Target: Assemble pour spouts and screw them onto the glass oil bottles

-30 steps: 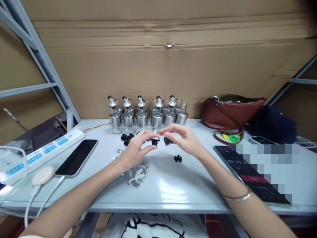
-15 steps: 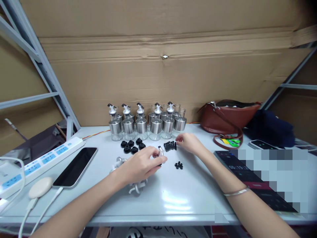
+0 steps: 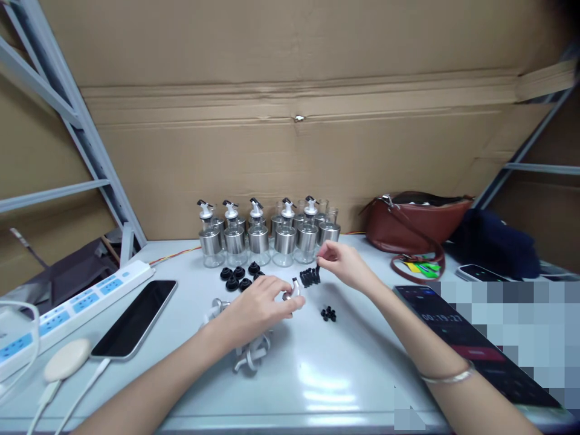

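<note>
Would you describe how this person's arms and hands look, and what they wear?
The left hand and right hand are gloveless, and no sleeve shows on the left forearm or right forearm. A thin, silvery bangle circles the right forearm; none is visible on the left.

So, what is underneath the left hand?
Pale plastic spouts on the table show around the wrist of the left hand, and its knuckles partly cover a black stopper. Anything directly beneath is covered.
</note>
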Available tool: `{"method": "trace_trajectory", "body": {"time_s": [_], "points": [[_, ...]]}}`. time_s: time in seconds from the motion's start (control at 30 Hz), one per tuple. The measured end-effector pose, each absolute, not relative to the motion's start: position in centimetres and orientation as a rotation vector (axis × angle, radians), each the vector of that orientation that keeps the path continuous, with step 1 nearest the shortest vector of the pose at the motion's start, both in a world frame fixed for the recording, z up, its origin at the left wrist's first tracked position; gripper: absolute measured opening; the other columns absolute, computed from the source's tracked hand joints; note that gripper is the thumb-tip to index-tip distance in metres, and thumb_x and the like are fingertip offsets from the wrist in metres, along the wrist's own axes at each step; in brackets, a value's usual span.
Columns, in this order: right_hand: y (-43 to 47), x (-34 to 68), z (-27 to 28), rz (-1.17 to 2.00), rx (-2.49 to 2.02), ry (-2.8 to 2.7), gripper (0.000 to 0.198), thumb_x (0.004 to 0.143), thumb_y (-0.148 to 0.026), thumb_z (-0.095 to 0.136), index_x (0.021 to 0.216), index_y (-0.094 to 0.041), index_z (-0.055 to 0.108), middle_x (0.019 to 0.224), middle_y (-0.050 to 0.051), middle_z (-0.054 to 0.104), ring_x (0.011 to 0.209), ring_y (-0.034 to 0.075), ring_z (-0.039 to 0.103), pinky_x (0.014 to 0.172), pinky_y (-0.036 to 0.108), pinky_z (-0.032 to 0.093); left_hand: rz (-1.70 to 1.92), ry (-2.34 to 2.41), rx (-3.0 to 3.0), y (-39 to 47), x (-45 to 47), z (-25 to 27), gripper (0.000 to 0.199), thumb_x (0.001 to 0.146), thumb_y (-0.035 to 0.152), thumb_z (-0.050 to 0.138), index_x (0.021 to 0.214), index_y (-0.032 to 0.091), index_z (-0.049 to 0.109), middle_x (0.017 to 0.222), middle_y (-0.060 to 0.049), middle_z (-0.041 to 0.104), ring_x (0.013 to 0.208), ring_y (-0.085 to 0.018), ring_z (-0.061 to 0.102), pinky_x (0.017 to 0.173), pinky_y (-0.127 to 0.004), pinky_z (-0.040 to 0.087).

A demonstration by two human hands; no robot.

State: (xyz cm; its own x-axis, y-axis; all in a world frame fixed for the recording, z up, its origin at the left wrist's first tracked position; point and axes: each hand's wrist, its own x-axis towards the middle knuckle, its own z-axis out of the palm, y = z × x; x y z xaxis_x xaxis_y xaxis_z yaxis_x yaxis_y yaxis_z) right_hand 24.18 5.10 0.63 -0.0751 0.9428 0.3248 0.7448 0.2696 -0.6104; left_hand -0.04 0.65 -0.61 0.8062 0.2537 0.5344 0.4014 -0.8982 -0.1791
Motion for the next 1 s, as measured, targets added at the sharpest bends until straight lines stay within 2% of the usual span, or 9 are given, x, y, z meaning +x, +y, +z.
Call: {"method": "trace_trajectory", "body": {"time_s": [0.13,0.3,0.57,0.7,0.83,1.0], "points": [[3.4,22.2,1.6,0.875,-1.029,-1.798,0.026,0.071,-0.041,0.066,0.075,-0.016,0.062,0.066,0.000,0.063,0.059,0.012,0.054,0.056,0.026,0.044,-0.770,-0.525,-2.676,0.8,-0.1,-0.6,0.023,0.090,0.014,0.052,0.112,0.022,0.054,0.100,-0.006,0.058,0.095,-0.019,0.056,0.085,-0.034,0.048],[2.1,20.7,1.8,1.125,-0.936,-1.725,0.032,0.067,-0.046,0.073,0.074,-0.015,0.068,0.061,0.000,0.060,0.055,0.010,0.050,0.053,0.025,0.043,-0.772,-0.572,-2.670,0.7,0.0,-0.7,0.022,0.090,0.019,0.053,0.112,0.023,0.054,0.101,-0.007,0.055,0.094,-0.020,0.054,0.084,-0.035,0.049],[2.2,20.5,1.6,1.153,-0.968,-1.666,0.036,0.067,-0.048,0.073,0.069,-0.014,0.063,0.055,-0.003,0.055,0.051,0.008,0.046,0.050,0.023,0.036,-0.727,-0.514,-2.657,0.9,0.0,-0.9,0.022,0.093,0.015,0.045,0.114,0.021,0.052,0.101,-0.007,0.058,0.092,-0.020,0.055,0.083,-0.034,0.046],[2.1,20.4,1.5,1.159,-0.985,-1.694,0.036,0.068,-0.049,0.072,0.069,-0.014,0.064,0.053,-0.003,0.054,0.050,0.008,0.045,0.049,0.023,0.034,-0.667,-0.504,-2.674,0.8,0.0,-0.6,0.023,0.093,0.017,0.049,0.116,0.020,0.051,0.095,-0.005,0.059,0.089,-0.019,0.057,0.084,-0.035,0.044],[1.9,20.2,1.7,1.117,-0.968,-1.655,0.035,0.068,-0.049,0.071,0.073,-0.014,0.065,0.055,-0.002,0.056,0.051,0.009,0.047,0.051,0.024,0.038,-0.670,-0.543,-2.710,0.8,0.1,-0.5,0.026,0.092,0.021,0.053,0.117,0.017,0.047,0.095,-0.005,0.063,0.091,-0.019,0.059,0.087,-0.036,0.044],[1.7,20.0,1.8,1.050,-0.997,-1.691,0.031,0.071,-0.045,0.068,0.072,-0.014,0.066,0.055,-0.002,0.055,0.052,0.009,0.047,0.052,0.024,0.038,-0.688,-0.541,-2.685,1.0,0.1,-0.7,0.025,0.089,0.023,0.059,0.110,0.016,0.049,0.095,-0.004,0.064,0.089,-0.019,0.058,0.084,-0.035,0.044]]}}
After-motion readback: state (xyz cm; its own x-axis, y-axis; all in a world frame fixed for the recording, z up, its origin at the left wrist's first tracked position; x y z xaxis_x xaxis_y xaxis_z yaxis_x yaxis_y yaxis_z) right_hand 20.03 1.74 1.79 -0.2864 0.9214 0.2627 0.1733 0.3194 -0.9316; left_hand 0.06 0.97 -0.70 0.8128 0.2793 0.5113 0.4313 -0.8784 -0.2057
